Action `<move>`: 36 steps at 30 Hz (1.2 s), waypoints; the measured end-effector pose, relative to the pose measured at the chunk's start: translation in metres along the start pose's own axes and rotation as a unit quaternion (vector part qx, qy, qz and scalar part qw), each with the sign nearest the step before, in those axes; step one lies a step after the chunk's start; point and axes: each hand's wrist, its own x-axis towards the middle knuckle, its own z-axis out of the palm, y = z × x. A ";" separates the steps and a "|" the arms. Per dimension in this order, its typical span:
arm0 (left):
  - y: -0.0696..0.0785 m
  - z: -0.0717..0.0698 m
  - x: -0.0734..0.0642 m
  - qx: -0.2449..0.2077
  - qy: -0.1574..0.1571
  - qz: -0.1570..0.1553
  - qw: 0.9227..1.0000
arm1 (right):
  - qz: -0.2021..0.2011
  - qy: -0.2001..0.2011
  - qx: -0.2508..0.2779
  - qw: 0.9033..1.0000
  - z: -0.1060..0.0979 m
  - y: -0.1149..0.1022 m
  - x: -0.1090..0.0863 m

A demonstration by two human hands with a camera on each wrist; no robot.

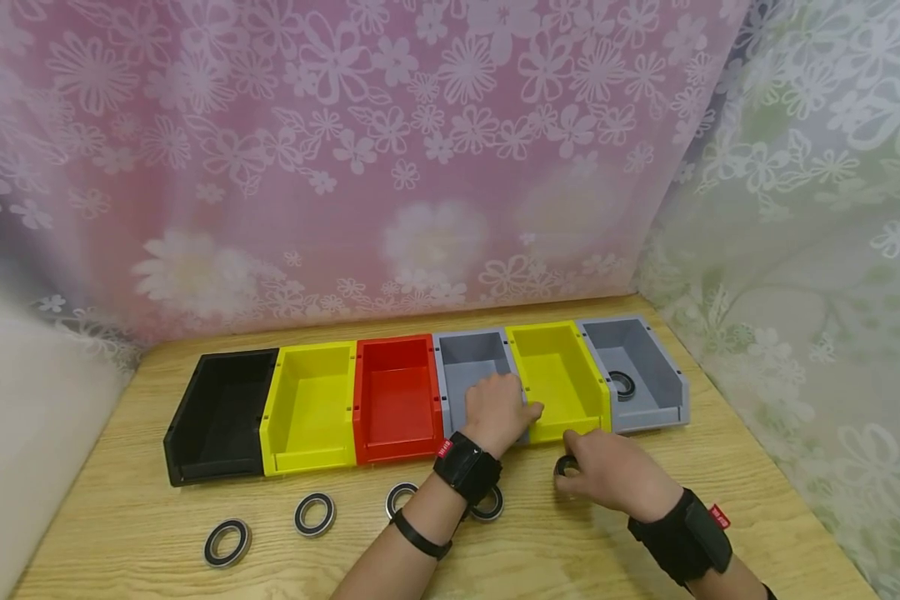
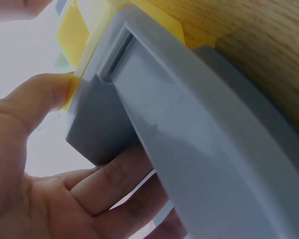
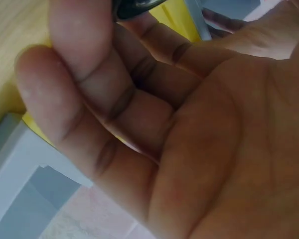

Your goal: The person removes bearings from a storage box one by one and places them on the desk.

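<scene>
My left hand reaches over the front of the middle grey bin. Its thumb lies at the side next to the yellow bin, and its fingers curl inside the grey one, gripping the walls where the two meet. In the left wrist view the grey bin wall runs close past the fingers. Just in front of the yellow bin, my right hand pinches a black-sealed ball bearing between thumb and fingers, close over the table. Only a dark edge of that bearing shows in the right wrist view.
A black bin, a yellow bin and a red bin continue the row leftward. The rightmost grey bin contains a bearing. Several bearings lie along the wooden table, two of them partly behind my left forearm. Patterned curtains enclose the table.
</scene>
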 end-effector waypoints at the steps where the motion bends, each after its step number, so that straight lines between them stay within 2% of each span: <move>1: 0.000 0.000 0.000 -0.001 0.001 0.000 1.000 | -0.001 0.003 -0.003 1.000 0.002 0.000 0.000; 9: 0.000 0.001 -0.001 0.007 -0.003 -0.002 1.000 | -0.008 0.016 -0.011 1.000 0.016 0.003 0.000; 19: 0.000 0.000 -0.002 0.007 0.002 -0.002 1.000 | -0.005 0.017 -0.009 1.000 0.022 0.002 0.003; 36: 0.001 0.000 0.000 0.002 -0.009 -0.013 1.000 | 0.003 0.009 -0.009 1.000 0.030 0.002 0.006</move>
